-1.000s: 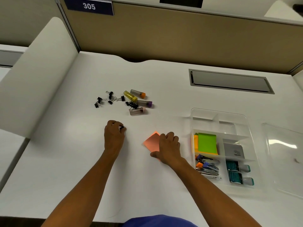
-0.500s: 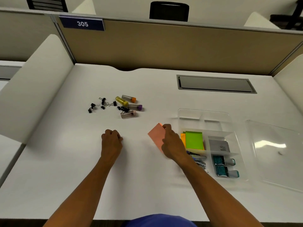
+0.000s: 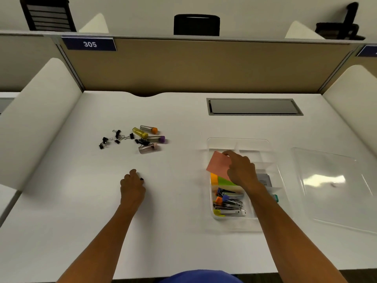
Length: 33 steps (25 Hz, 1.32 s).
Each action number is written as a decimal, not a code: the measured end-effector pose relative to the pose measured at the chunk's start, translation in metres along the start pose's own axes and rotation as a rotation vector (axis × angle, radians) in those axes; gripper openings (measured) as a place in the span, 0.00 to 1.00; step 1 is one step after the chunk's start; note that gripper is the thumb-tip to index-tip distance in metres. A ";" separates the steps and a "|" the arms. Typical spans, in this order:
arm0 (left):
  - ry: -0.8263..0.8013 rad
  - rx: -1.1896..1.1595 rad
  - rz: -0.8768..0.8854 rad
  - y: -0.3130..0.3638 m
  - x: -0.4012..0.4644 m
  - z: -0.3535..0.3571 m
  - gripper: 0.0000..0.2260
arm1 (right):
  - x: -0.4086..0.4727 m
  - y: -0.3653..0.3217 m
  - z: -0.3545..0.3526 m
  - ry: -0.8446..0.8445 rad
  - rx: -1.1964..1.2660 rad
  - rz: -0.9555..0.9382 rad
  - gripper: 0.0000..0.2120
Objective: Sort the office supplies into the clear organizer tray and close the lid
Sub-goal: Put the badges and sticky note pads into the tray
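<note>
On the white surface [image 3: 61, 211], a scatter of black clips [image 3: 116, 137] is seen at the 10 o'clock side, with four small tubes [image 3: 150, 137] just beside them at their 3 o'clock, one clip lying among the tubes. Toward 6 o'clock from that group the left hand [image 3: 132, 187] is rested on the surface, its grip curled tight around a small black thing [image 3: 141, 179] that only peeks out at the fingertips; what it is cannot be told. Farther right the tray [image 3: 237, 140] is set, with staplers [image 3: 229, 203] in its near left compartment and orange and green pads [image 3: 221, 180] in the one behind. Over those pads a pink pad [image 3: 218, 165] is held tilted, pinched by the grip of the right hand [image 3: 241, 170]. A grey box [image 3: 265, 179] is partly hidden by that hand. At the tray's 3 o'clock the clear lid [image 3: 334, 188] is laid flat, apart from the tray
</note>
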<state>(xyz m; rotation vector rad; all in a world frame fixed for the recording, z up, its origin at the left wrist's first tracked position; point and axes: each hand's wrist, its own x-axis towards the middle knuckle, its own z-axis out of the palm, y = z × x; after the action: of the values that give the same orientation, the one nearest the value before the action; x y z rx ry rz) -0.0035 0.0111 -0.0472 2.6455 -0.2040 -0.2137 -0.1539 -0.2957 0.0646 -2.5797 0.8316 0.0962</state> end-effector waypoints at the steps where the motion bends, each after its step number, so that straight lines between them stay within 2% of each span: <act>1: 0.000 0.003 -0.008 0.001 -0.001 0.000 0.16 | 0.000 0.002 0.000 -0.007 -0.037 -0.003 0.29; 3: -0.005 -0.027 0.010 0.005 -0.005 -0.001 0.13 | 0.003 0.007 0.001 -0.011 -0.086 0.002 0.28; 9: 0.012 -0.107 0.047 0.027 -0.007 -0.004 0.14 | 0.012 0.021 0.009 -0.055 -0.174 0.002 0.24; 13: 0.046 -0.135 0.101 0.050 -0.008 -0.004 0.13 | 0.013 0.027 0.017 -0.201 -0.217 -0.119 0.30; 15: 0.051 -0.144 0.135 0.065 -0.007 -0.003 0.12 | 0.011 0.032 0.021 -0.220 -0.176 -0.142 0.32; 20: 0.041 -0.172 0.252 0.116 -0.009 0.000 0.11 | 0.007 0.047 0.022 -0.043 0.026 -0.140 0.27; 24: -0.002 -0.174 0.402 0.164 -0.011 0.012 0.09 | 0.006 0.058 0.019 0.113 0.283 -0.126 0.21; 29: -0.099 -0.136 0.595 0.226 -0.016 0.029 0.07 | 0.002 0.071 0.004 0.204 0.505 -0.049 0.20; 33: -0.194 -0.137 0.642 0.269 -0.016 0.047 0.07 | 0.002 0.090 0.000 0.317 0.564 0.044 0.20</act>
<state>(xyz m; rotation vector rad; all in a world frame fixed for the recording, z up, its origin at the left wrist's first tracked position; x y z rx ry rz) -0.0564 -0.2432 0.0400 2.2831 -1.0360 -0.2521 -0.2032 -0.3624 0.0302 -2.0651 0.8727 -0.4782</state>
